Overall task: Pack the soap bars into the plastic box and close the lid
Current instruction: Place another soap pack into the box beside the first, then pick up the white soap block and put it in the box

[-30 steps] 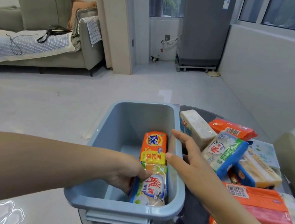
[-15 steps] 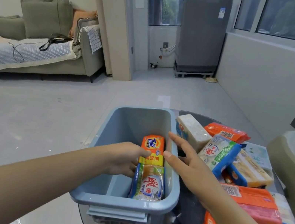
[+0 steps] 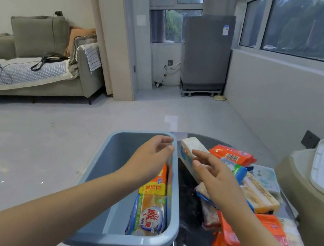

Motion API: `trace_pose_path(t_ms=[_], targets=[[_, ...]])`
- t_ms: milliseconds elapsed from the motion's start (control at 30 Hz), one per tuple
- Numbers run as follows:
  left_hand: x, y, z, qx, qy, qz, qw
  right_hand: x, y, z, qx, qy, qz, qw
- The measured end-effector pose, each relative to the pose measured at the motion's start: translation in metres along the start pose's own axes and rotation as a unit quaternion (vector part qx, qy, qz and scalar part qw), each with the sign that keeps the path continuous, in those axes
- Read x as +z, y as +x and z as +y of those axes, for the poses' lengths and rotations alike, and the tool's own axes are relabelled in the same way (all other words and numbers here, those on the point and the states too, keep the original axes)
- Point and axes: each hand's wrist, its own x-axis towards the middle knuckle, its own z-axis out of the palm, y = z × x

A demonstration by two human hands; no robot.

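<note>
From the head camera, the grey-blue plastic box (image 3: 106,169) holds two wrapped soap bars along its right wall: an orange-yellow bar (image 3: 156,183) and, nearer, a white-and-green one (image 3: 148,217). The left hand (image 3: 151,157) hovers above the box, fingers loosely spread and empty. The right hand (image 3: 212,174), also spread and empty, reaches for the white wrapped bar (image 3: 189,151) just right of the box. Best to pinch it by its long sides and seat it flush beside the packed pair.

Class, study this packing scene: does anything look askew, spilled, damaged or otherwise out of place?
Nothing looks spilled or damaged. The unpacked soap bars lie in a loose, overlapping heap right of the plastic box, some tilted. The two packed bars lie end to end along the box's right wall. Both hands are empty: left hand, right hand.
</note>
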Motion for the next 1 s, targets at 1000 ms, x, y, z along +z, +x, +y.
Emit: trace_pose_path(t_ms=[1000], targets=[[0.003, 0.080, -0.025, 0.025, 0.133, -0.044, 0.990, -0.005, 0.137, 0.041, 0.143, -0.154, 0.043, 0.977]])
